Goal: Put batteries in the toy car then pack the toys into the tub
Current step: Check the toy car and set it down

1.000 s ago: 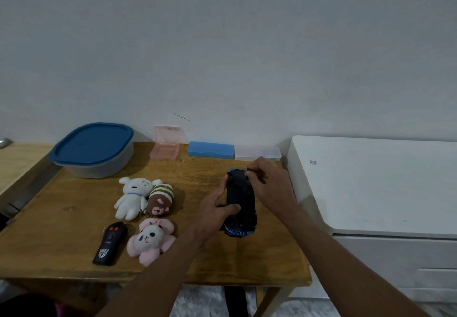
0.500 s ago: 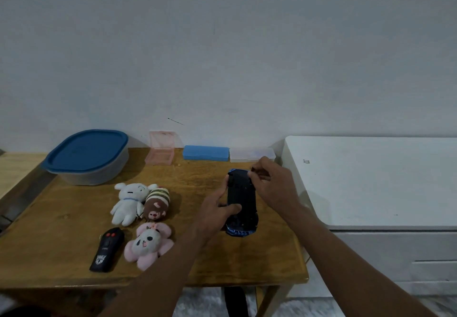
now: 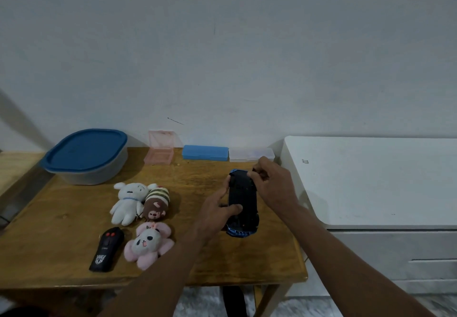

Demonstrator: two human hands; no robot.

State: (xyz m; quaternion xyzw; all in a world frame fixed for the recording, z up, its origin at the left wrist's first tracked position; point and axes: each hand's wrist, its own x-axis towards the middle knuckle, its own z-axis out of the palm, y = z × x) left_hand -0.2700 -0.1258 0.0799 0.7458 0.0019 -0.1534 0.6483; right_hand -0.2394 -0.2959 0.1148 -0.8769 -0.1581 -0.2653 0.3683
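I had the toy car (image 3: 243, 203) right of the frame's centre, belly up, black underside to the camera and blue bodywork peeking out at both ends, lengthwise over the wooden table (image 3: 61, 230). Whether it rested on the wood or hung just above it, I couldn't tell. The left hand (image 3: 215, 214) gripped it from the left, thumb laid across the underside, fingers curled round the far flank. The right hand (image 3: 272, 185) was up at the car's far end, fingertips bunched together and pinching at the upper right corner; whether anything small sat between them, I couldn't make out. Over at the left, the tub (image 3: 99, 178) stood against the wall with its blue lid (image 3: 85, 150) on. Below it lay a white bunny plush (image 3: 128, 200) touching a brown striped plush (image 3: 156, 203), and lower down a pink panda plush (image 3: 148, 243) just beside a black remote (image 3: 106, 250). Along the wall above the car ran an open pink box (image 3: 159, 153), a blue case (image 3: 204, 153) and a clear case (image 3: 249, 154). A white cabinet (image 3: 371, 180) filled the right side.
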